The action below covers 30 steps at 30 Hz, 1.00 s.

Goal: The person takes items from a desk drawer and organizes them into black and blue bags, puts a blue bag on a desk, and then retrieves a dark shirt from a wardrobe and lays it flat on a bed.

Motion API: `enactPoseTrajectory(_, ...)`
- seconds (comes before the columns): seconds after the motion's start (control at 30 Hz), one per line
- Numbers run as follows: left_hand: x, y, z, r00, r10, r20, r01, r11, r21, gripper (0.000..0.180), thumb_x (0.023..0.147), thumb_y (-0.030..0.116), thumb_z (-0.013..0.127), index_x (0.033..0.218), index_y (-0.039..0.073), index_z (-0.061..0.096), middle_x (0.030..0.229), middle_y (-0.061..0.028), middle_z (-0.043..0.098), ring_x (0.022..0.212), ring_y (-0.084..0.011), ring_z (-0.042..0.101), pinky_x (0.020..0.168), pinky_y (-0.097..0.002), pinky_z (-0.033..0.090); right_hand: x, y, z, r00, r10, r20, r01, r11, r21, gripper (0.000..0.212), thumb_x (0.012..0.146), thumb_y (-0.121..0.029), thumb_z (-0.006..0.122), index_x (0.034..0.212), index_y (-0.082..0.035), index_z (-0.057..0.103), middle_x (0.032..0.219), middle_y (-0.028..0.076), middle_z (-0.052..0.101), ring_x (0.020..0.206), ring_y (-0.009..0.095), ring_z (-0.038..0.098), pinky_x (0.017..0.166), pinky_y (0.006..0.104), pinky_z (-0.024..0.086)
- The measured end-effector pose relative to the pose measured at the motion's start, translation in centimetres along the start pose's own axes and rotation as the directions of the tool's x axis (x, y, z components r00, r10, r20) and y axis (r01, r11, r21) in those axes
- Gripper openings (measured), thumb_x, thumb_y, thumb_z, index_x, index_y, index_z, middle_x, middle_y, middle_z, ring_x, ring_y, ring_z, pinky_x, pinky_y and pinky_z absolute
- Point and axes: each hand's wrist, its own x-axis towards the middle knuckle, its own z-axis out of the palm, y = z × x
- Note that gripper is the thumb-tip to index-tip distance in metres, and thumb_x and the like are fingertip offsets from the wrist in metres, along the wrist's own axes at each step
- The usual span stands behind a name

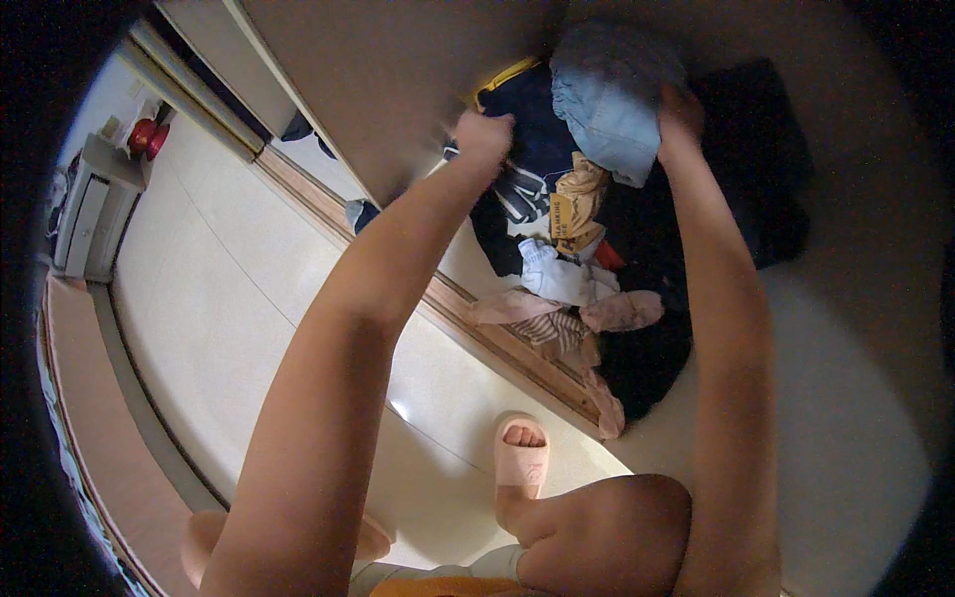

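My right hand (679,124) grips the edge of a light blue denim garment (612,104), raised over a heap of clothes and slightly blurred. To its left, my left hand (484,136) is closed at the edge of a navy garment (522,114) with a yellow band; its fingertips are partly hidden. Below the hands lie a black and white striped cloth (520,194), a tan garment with a printed patch (579,199), a white cloth (557,274) and a pink cloth (622,310). Black clothing (647,348) spreads beneath and to the right.
A tall wardrobe door panel (388,80) stands beside my left hand. The wooden door track (477,318) runs diagonally under the clothes. My foot in a pink slipper (521,463) rests on the tiled floor (229,269). A grey cabinet (99,209) stands far left.
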Motion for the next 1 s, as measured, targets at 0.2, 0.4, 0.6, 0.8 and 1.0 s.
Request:
enactPoseTrajectory(0.2,-6.2,3.7,3.7,0.739,0.673,-0.004,-0.673,0.739,-0.045,0.020,0.068,0.003,0.058,0.088,0.002,0.054,0.089,-0.0196,0.058,0.087,-0.0367,0.055,0.078,-0.0434,0.044,-5.2,-4.0,3.1,0.985,0.159,-0.071,-0.148,0.979,0.141,0.043,0.084,-0.025,0.055,0.117,0.002,0.051,0.107,0.015,0.057,0.090,0.028,0.058,0.072,0.0397,0.049)
enactPoseTrajectory(0.4,-7.7,3.9,5.2,0.788,0.614,-0.039,-0.614,0.789,0.015,0.028,0.068,0.003,0.057,0.096,0.003,0.053,0.095,-0.0174,0.056,0.095,-0.0357,0.052,0.080,-0.0424,0.044,-3.7,-1.6,1.9,0.991,0.111,-0.078,-0.086,0.960,0.268,0.040,0.088,-0.025,0.051,0.117,0.002,0.051,0.108,0.015,0.057,0.094,0.027,0.057,0.075,0.0399,0.049)
enactPoseTrajectory(0.6,-6.0,1.8,4.2,0.887,0.445,-0.124,-0.390,0.864,0.318,0.055,0.072,0.024,0.068,0.115,-0.002,0.046,0.106,-0.0234,0.055,0.098,-0.0362,0.053,0.086,-0.0402,0.044,-1.0,0.8,-0.3,0.989,0.094,-0.116,-0.072,0.980,0.184,0.037,0.088,-0.021,0.053,0.117,0.001,0.052,0.109,0.013,0.057,0.096,0.028,0.056,0.077,0.0389,0.049)
enactPoseTrajectory(0.8,1.2,-3.6,-0.3,0.942,-0.203,0.269,0.322,0.774,-0.545,0.040,0.087,0.024,0.059,0.110,-0.006,0.047,0.098,-0.0183,0.055,0.074,-0.0278,0.060,0.059,-0.0365,0.058,-2.2,0.4,2.4,0.960,0.110,-0.258,-0.091,0.992,0.084,0.040,0.086,-0.021,0.055,0.119,0.002,0.051,0.113,0.015,0.057,0.099,0.028,0.055,0.077,0.0384,0.048)
enactPoseTrajectory(1.0,-0.6,-2.8,-0.1,0.895,-0.187,0.406,0.415,0.684,-0.600,0.045,0.091,0.008,0.049,0.129,0.002,0.025,0.104,-0.0163,0.051,0.064,-0.0235,0.058,0.053,-0.0359,0.059,-0.1,1.8,0.4,0.999,0.039,-0.033,-0.036,0.996,0.086,0.037,0.086,-0.019,0.054,0.115,0.002,0.053,0.112,0.015,0.057,0.096,0.026,0.057,0.079,0.0364,0.048)
